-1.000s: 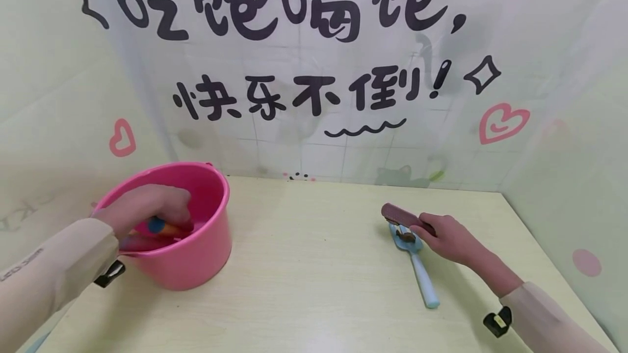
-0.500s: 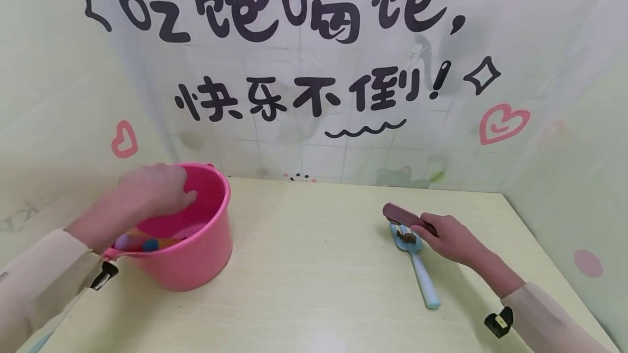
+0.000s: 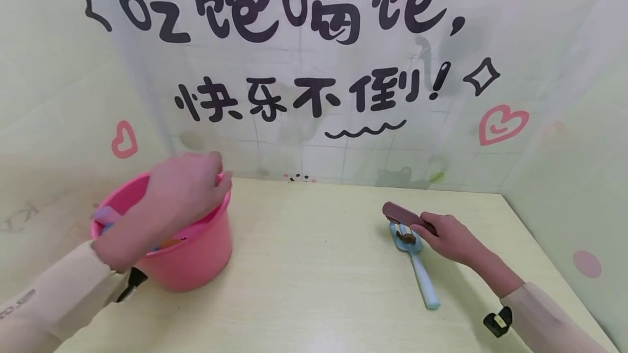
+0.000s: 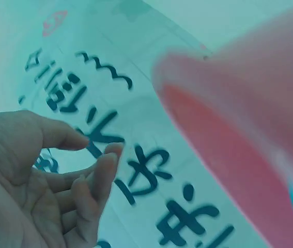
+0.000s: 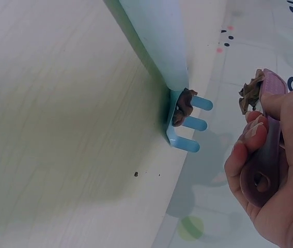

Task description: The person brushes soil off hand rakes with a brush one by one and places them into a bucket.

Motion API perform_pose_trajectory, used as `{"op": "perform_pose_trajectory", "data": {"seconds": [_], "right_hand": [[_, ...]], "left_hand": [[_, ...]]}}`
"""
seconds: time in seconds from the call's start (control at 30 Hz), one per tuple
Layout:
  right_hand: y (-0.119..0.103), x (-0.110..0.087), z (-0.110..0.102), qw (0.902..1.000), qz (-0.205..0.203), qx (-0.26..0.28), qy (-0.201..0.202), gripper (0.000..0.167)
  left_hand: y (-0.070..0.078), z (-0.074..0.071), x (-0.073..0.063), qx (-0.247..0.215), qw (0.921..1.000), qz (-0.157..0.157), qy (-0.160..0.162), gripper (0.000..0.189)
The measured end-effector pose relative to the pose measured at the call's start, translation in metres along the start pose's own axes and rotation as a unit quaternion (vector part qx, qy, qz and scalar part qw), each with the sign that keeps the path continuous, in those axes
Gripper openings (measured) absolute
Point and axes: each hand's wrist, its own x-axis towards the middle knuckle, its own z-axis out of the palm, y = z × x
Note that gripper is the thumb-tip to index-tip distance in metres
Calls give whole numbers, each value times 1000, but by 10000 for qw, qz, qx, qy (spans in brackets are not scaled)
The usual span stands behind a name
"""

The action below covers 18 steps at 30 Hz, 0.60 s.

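My left hand (image 3: 183, 187) is over the pink bucket (image 3: 208, 252). In the left wrist view its fingers are loosely bent, with a gap between thumb and fingertips and nothing held. On the right, my right hand (image 3: 448, 236) grips the handle of a purple-brown tool with a long, textured head (image 3: 401, 213); in the right wrist view a hole shows in the handle's end. Crumpled brown scraps (image 5: 250, 93) cling to the head. Beneath it lies a light blue toy rake (image 3: 423, 279) with three prongs, bearing a dark brown scrap (image 5: 184, 107).
Several colored things, one of them lavender (image 3: 105, 214), lie in the bucket, partly hidden by my left arm. Small dark specks (image 5: 136, 174) dot the pale wooden table (image 3: 314, 287). A printed curtain (image 3: 304, 146) hangs along the table's back edge.
My left hand has come up out of the bucket and moved right, toward its far right rim. My right hand, the tool and the blue rake have hardly moved.
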Motion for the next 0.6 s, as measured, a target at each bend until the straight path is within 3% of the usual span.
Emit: {"op": "perform_pose_trajectory", "data": {"seconds": [0.13,0.23,0.43,0.6], "right_hand": [[0,1,1,10000,-12,24,-11,28],[-1,2,1,10000,-35,34,-3,27],[-3,2,1,10000,-1,97,14,26],[-4,3,1,9999,7,171,20,25]], "left_hand": [[20,13,-5,-231,9992,237,211,19],[36,25,-10,-357,9984,397,182,19],[68,59,-11,-675,9952,708,-71,20],[86,91,-8,-921,9906,990,-193,19]]}}
